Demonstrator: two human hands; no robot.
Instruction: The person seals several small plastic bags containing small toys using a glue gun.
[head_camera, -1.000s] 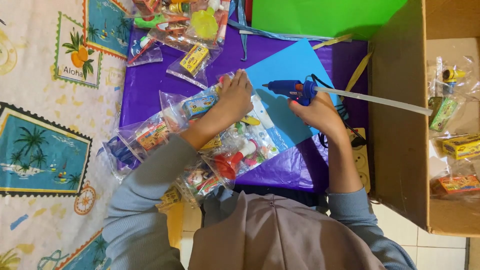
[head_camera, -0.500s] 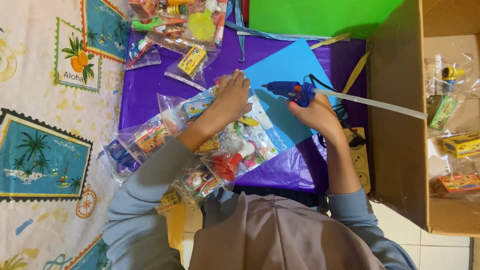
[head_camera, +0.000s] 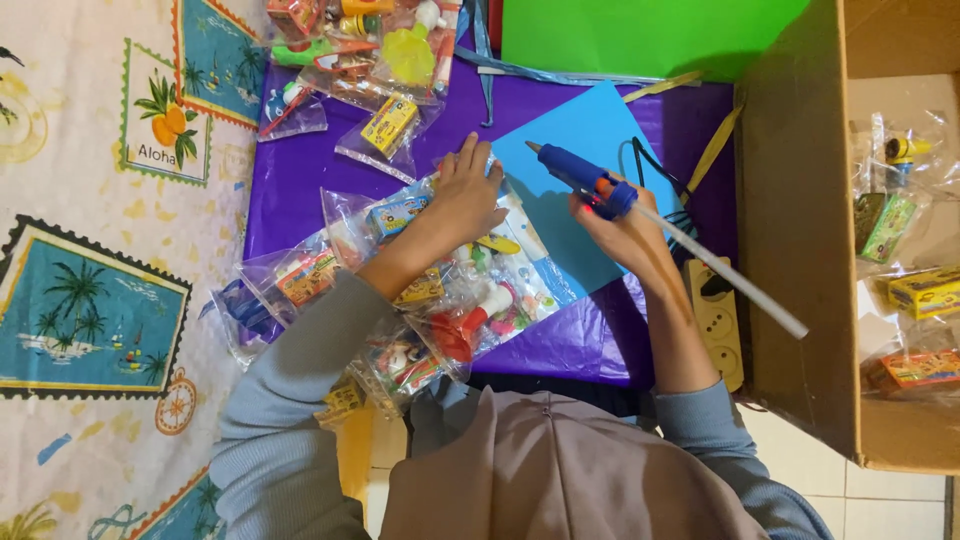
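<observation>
My right hand (head_camera: 625, 232) grips a blue glue gun (head_camera: 585, 176), its nozzle pointing up-left over a light blue sheet of paper (head_camera: 600, 135). A long white glue stick (head_camera: 735, 282) pokes out of the gun's back toward the lower right. My left hand (head_camera: 465, 195) lies flat with fingers spread on clear plastic bags of small toys (head_camera: 470, 295) at the left edge of the blue sheet. Everything rests on a purple plastic sheet (head_camera: 300, 180).
More toy bags (head_camera: 375, 50) lie at the top. A green sheet (head_camera: 640, 35) sits above the blue one. An open cardboard box (head_camera: 800, 230) with packets stands on the right. A beige power strip (head_camera: 718, 320) lies by my right forearm. A patterned cloth (head_camera: 100, 230) covers the left.
My right hand has swung the glue gun so its nozzle now points up-left over the blue sheet. My left hand stays on the toy bags.
</observation>
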